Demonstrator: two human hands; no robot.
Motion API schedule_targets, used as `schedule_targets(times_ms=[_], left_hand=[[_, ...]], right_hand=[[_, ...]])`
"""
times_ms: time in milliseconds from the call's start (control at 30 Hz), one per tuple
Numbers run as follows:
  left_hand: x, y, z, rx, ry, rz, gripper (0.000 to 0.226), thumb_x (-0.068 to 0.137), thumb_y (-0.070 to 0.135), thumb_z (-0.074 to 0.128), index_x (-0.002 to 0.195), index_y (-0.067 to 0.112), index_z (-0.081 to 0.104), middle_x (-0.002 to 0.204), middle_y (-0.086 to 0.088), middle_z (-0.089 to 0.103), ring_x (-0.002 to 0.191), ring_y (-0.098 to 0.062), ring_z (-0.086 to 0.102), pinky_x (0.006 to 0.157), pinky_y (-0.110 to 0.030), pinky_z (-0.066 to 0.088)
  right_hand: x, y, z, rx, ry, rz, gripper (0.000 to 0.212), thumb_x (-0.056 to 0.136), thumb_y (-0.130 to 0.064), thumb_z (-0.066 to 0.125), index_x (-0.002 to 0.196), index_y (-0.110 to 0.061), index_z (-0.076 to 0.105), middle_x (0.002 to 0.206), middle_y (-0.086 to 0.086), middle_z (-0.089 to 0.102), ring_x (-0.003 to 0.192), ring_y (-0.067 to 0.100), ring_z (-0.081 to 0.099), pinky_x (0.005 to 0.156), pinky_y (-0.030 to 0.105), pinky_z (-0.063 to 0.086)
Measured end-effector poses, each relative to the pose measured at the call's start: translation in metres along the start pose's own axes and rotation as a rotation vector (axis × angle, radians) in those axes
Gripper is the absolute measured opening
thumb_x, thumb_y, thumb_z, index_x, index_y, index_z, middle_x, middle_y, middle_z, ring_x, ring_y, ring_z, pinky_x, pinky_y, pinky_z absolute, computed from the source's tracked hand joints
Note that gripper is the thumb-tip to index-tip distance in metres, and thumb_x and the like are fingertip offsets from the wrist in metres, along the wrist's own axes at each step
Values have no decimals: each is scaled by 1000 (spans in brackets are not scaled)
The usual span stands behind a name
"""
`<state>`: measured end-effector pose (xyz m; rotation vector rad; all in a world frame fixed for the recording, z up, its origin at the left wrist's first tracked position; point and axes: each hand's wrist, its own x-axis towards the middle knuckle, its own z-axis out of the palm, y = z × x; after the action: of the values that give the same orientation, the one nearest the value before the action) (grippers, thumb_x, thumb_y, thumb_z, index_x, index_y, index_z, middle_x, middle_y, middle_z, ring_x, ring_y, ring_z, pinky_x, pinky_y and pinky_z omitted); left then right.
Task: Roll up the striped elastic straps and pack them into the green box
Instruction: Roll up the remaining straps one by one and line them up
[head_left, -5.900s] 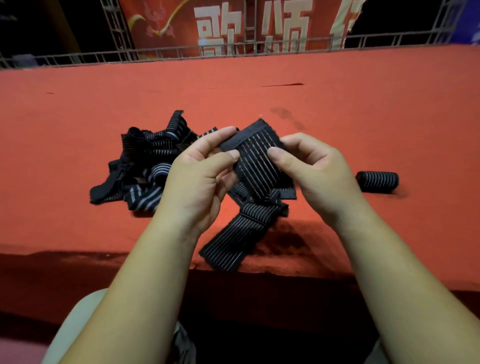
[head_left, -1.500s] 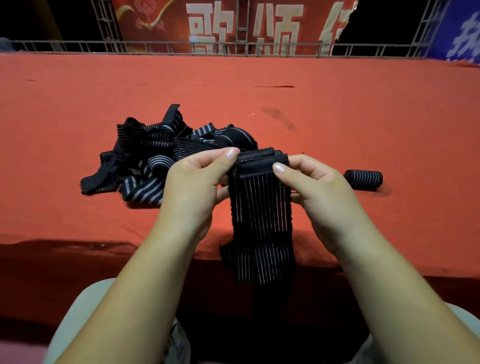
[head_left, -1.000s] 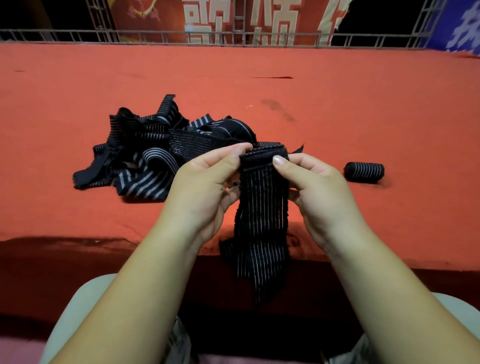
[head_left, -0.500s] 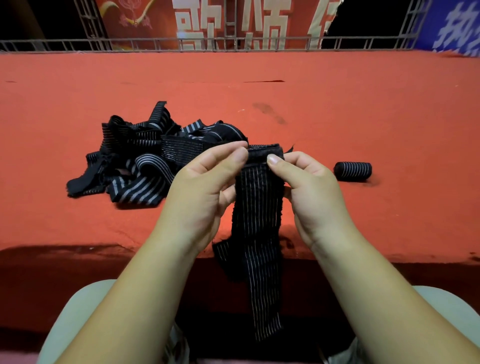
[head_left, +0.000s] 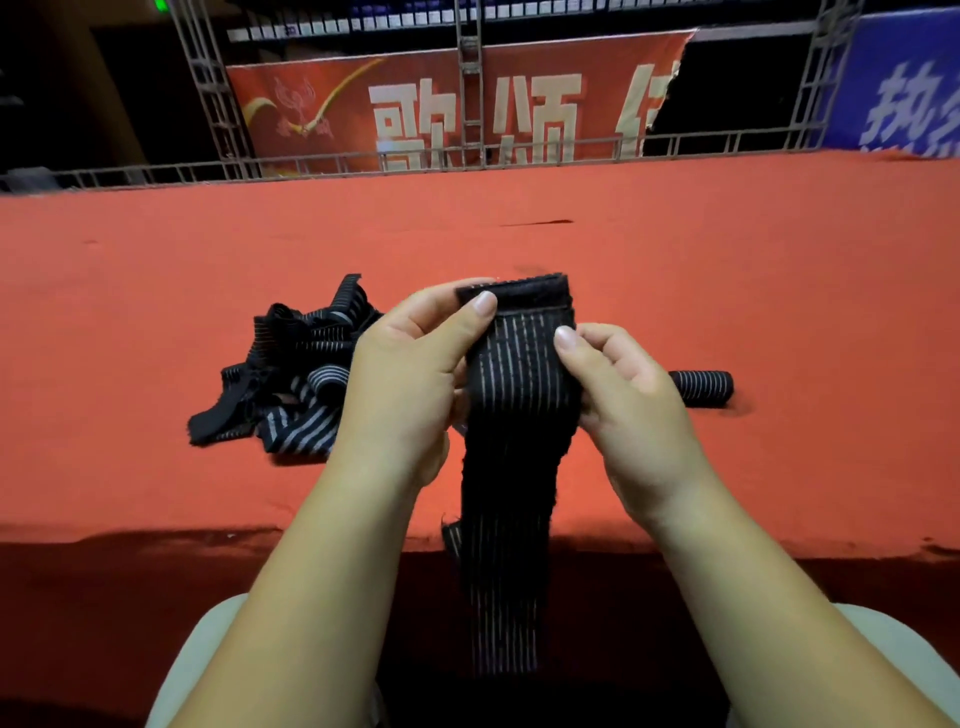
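Note:
A black elastic strap with thin pale stripes (head_left: 514, 467) hangs straight down in front of me, its plain black end at the top. My left hand (head_left: 410, 384) pinches its upper left edge with thumb and fingers. My right hand (head_left: 623, 400) pinches its right edge a little lower. The strap's tail drops past the red table's front edge toward my lap. A tangled pile of more striped straps (head_left: 296, 379) lies on the table left of my hands. One rolled strap (head_left: 701, 387) lies on the table right of my right hand. No green box is in view.
The red cloth-covered table (head_left: 727, 291) stretches wide and far behind the straps. A metal railing (head_left: 467, 156) runs along its far edge, with a red banner and a blue banner behind. My knees show below the table's front edge.
The strap now hangs flat and straight with its plain end lifted above my fingers; earlier that end was level with my fingertips. The camera has tilted up, showing more of the banners.

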<state>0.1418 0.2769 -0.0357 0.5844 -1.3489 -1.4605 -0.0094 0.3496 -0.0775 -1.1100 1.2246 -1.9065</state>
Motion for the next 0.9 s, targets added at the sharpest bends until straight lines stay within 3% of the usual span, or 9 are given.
schedule_targets(times_ms=[133,233,300,400,467,600,767,900], left_hand=[[4,21,5,54,58,119,11,104,20,72,112,13,76,96,-15,79,75,-21,71,66,-34,60],[9,27,7,102,63,158,12,105,22,70,112,13,74,99,-15,80,78,-21,72,70,-37,61],[13,25,6,102,77,163,13,106,23,70,113,13,73,101,-16,79,81,-22,72,75,-41,61],[20,12,2,84,112,166,14,106,24,70,113,13,73,101,-13,80,85,-22,74,79,-46,62],[24,-1,1,94,131,165,15,106,26,70,113,12,73,97,-8,80,84,-19,75,76,-42,63],[37,-31,-1,163,161,151,13,106,28,70,105,16,73,90,-2,79,80,-14,73,73,-39,59],[55,-80,-8,359,135,115,35,103,50,64,96,16,66,87,-9,76,75,-20,67,79,-60,58],[64,-119,-15,443,190,134,30,104,50,62,100,20,62,76,2,69,71,-12,60,78,-57,56]], right_hand=[[-9,-15,-1,-59,-195,-43,56,104,-46,58,96,10,60,75,18,57,62,31,51,57,43,42],[-13,-23,-3,-69,-257,-78,59,104,-44,57,93,14,57,69,21,56,53,31,50,51,40,41],[-13,-24,-6,-68,-281,-67,51,101,-42,62,89,8,60,68,20,55,52,29,50,49,36,42],[-12,-19,-10,-105,-307,-28,28,98,-35,69,90,-9,72,78,15,63,66,28,54,54,32,44],[-8,-10,-13,-144,-309,-5,24,97,-36,71,92,-13,75,84,15,65,72,28,54,57,33,42],[4,13,-23,-190,-290,83,31,100,-37,73,94,-7,73,84,15,60,73,25,48,58,31,35],[18,47,-43,-262,-316,290,39,105,-34,67,97,4,65,81,14,55,61,17,47,52,26,36],[27,69,-52,-298,-339,385,44,103,-34,70,108,9,63,90,19,67,78,28,60,68,35,48]])
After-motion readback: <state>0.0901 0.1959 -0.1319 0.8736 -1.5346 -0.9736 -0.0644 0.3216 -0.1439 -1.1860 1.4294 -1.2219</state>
